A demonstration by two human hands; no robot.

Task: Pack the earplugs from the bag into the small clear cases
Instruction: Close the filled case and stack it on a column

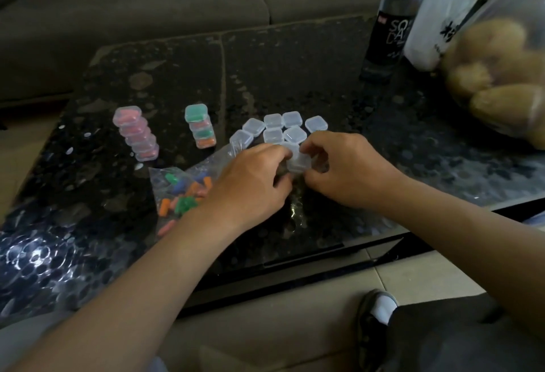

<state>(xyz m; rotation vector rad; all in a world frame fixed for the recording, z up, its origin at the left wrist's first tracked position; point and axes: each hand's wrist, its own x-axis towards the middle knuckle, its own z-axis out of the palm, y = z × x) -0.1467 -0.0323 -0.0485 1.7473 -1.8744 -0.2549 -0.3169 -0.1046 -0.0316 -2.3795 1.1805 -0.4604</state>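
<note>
Currently both hands, left (250, 182) and right (345, 171), are together, pinching one small square clear plastic case (299, 162) just above the glossy dark speckled table (295, 76). Seven empty clear cases (272, 135) sit clustered just behind it. Two stacks stand at left: a leaning pink-filled stack (136, 133), about five high, and a green-and-orange stack (200, 129), four high. One crinkled clear bag of orange, green and blue foam earplugs (182, 191) lies under the left wrist.

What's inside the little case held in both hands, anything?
Empty, it seems: the clear case pinched between the left hand and right hand shows no colour inside.
</note>
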